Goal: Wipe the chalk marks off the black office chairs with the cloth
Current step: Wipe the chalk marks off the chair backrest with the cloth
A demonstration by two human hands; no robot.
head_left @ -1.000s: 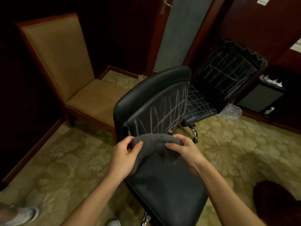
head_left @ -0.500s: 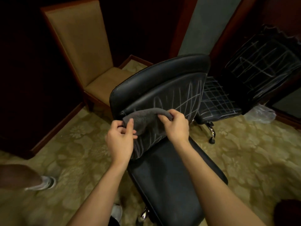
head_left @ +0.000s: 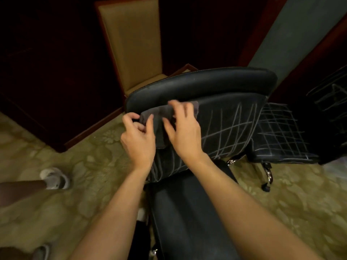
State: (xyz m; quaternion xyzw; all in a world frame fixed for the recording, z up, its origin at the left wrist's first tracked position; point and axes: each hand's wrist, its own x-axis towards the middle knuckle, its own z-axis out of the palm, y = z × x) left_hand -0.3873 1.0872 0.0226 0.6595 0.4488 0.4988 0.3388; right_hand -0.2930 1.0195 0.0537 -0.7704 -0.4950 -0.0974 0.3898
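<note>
1. Where you stand, the room counts as one: dark wood panelling (head_left: 47, 62) on the walls, a grey-green door panel (head_left: 293, 34) at upper right, and one olive floral carpet (head_left: 84, 166) underfoot.
2. Black office chairs, two. The near chair (head_left: 187, 212) sits directly below you, its seat dark and unmarked where visible, its backrest (head_left: 231, 128) crossed with white chalk lines (head_left: 225, 132). The second chair (head_left: 281, 132) stands just beside it on the right, seat covered in a chalk grid, with more chalk scribbles on its back at the frame edge.
3. Tan upholstered chair (head_left: 131, 40), one, wood-framed, behind the near chair against the wall.
4. Shoes, two, pale, belonging to someone at the left edge: one (head_left: 54, 178) flat on the carpet, one (head_left: 42, 251) partly cut off at the bottom.
5. Cloth (head_left: 159, 117), one, grey, bunched against the upper left of the near backrest, just under its top roll.
6. Hands, two, both yours. Your left hand (head_left: 139, 139) pinches the cloth's left end with curled fingers. Your right hand (head_left: 183, 132) rests over the cloth, fingers loosely bent around it; motion blur hides the exact grip.
</note>
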